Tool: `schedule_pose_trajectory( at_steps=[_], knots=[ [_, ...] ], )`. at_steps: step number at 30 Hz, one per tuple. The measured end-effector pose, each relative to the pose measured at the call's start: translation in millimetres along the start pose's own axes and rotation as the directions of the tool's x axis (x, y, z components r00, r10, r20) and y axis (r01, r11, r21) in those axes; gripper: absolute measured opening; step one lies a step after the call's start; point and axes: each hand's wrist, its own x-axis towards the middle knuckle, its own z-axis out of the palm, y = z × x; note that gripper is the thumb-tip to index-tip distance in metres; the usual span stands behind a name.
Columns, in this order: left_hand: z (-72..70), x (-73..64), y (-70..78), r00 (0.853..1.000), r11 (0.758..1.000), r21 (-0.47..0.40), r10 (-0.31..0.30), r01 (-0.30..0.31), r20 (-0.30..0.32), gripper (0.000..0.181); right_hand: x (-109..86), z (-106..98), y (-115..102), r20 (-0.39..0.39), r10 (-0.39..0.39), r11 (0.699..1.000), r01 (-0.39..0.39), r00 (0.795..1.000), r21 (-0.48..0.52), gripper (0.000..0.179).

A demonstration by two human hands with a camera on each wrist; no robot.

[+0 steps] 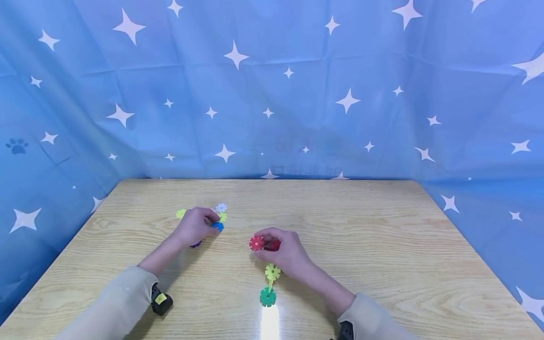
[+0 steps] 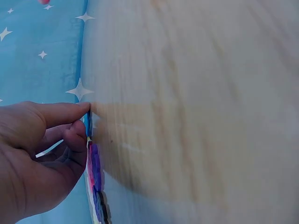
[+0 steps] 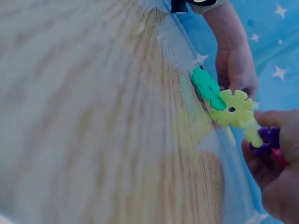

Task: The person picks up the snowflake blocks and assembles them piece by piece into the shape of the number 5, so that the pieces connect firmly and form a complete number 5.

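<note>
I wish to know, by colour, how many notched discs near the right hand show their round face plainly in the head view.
Red disc: 1
Yellow-green disc: 1
Green disc: 1
Total: 3, without the edge-on yellow piece and the partly hidden red piece.

Pale wood-grain table (image 1: 361, 212) spans lower half of frame; lying on it, left of centre: lilac disc (image 1: 221, 208), leftmost yellow-green disc (image 1: 180, 214), dark purple disc (image 1: 195, 245).
</note>
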Motion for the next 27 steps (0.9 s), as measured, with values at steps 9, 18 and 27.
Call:
schedule_pose_trajectory(
  at_steps=[9,18,27],
  knots=[
    [0.0,-3.7,-0.2,0.999,0.999,-0.001,0.038,-0.038,0.017,0.026,-1.2,-2.7,0.2,-0.004,0.006,1.000,-0.006,1.000,-0.018,0.036],
    [6.0,-11.3,5.5,0.987,0.980,-0.153,0.137,-0.124,0.080,0.007,-2.6,-4.8,1.2,0.003,0.001,1.000,-0.001,1.000,-0.026,0.036],
    [16.1,-21.7,26.9,0.966,0.934,-0.345,0.169,-0.094,0.195,0.004,-3.1,-4.8,0.6,0.002,0.000,1.000,0.000,1.000,-0.009,0.035]
  ],
)
